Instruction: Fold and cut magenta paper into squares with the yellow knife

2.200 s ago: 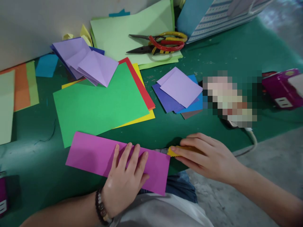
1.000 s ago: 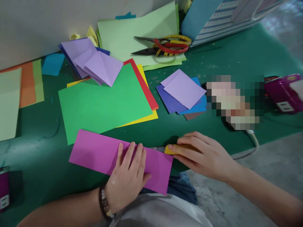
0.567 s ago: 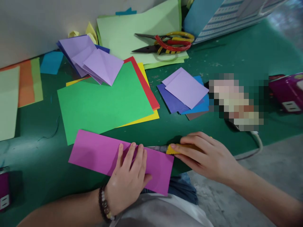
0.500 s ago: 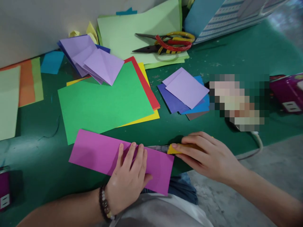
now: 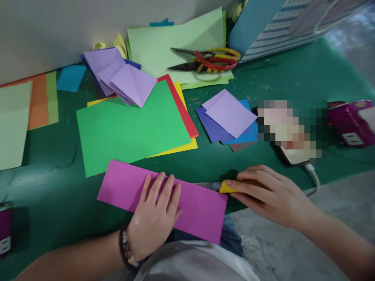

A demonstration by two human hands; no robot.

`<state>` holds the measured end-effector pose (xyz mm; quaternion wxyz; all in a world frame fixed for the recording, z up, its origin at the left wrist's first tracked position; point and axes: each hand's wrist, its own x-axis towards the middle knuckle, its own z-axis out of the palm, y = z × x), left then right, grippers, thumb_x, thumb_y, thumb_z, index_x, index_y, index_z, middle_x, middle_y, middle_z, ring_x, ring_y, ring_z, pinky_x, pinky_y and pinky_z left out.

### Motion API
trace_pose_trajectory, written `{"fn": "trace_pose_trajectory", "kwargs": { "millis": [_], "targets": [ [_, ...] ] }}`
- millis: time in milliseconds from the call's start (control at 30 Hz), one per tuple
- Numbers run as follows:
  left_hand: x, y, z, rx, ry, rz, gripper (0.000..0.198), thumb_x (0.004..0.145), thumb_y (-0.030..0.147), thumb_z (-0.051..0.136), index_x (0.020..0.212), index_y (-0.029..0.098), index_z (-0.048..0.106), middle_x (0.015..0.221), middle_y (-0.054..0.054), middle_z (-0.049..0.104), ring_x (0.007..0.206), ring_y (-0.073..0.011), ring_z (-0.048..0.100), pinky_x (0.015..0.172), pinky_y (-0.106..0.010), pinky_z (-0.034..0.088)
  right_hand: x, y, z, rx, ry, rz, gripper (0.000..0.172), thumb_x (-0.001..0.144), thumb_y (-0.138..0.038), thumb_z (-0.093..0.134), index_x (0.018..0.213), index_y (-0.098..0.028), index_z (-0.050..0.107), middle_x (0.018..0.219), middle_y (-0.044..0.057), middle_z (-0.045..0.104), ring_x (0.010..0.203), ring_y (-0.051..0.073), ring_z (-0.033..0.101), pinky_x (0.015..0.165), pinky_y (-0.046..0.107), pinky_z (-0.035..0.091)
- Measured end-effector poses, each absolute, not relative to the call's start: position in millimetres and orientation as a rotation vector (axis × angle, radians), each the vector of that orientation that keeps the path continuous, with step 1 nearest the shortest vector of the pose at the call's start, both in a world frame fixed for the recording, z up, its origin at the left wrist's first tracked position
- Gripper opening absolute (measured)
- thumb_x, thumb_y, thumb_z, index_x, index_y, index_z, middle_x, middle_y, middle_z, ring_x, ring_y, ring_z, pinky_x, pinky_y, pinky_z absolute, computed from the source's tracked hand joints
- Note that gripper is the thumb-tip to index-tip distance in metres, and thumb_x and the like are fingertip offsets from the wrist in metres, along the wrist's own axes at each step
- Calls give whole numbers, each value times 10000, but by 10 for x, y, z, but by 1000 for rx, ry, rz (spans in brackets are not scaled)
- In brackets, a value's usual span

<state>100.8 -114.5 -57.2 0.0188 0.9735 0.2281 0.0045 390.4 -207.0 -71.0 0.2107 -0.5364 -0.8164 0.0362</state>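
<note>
A magenta paper strip (image 5: 202, 208), apparently folded lengthwise, lies slantwise at the table's near edge, its right end jutting over my lap. My left hand (image 5: 156, 210) rests flat on its middle, fingers slightly spread. In my right hand (image 5: 269, 193) is a yellow utility knife (image 5: 227, 187), gripped between thumb and fingers. Its grey blade (image 5: 209, 186) points left along the strip's far edge; part of it is hidden by the paper. Just beyond lies a green sheet (image 5: 131, 132) on top of red (image 5: 180, 105) and yellow (image 5: 175, 149) sheets.
Folded lilac papers (image 5: 134, 84) overlap the green sheet; another lilac stack (image 5: 230, 113) lies right of it. Behind are pliers (image 5: 202, 60) on pale green sheets (image 5: 152, 43). A corded phone (image 5: 293, 154), a purple box (image 5: 351, 123) and a blue bag (image 5: 254, 29) stand right.
The magenta strip and the knife have shifted right together. My left hand stays nearly in place, so it rests farther left along the strip. The view has moved slightly.
</note>
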Motion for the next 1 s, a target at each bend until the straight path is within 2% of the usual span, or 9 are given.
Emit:
{"fn": "trace_pose_trajectory", "kwargs": {
  "millis": [233,467,1000],
  "targets": [
    [1013,-1160,-594,3053,684,32,471,969,391,458,1337,106,532,1402,-134,539,1319,-344,435,1092,-550,345,3779,-1990,-741,-1470,-2281,91,280,827,-118,648,1091,-211,631,907,60,598,824,176,558,721,334,532],
    [1012,-1147,-601,3050,676,0,478,971,387,451,1352,105,519,1403,-129,539,1316,-344,435,1092,-553,333,3862,-1942,-651,-1451,-2372,244,314,879,-109,562,1177,-192,618,942,69,617,900,179,560,804,333,525],
    [1032,-1158,-573,3063,658,-47,474,979,373,433,1384,135,493,1416,-133,525,1319,-360,433,1088,-565,329,3821,-1901,-612,-1447,-2411,234,352,905,-131,530,1244,-208,581,955,69,632,880,167,561,776,315,531]
  ]
}}
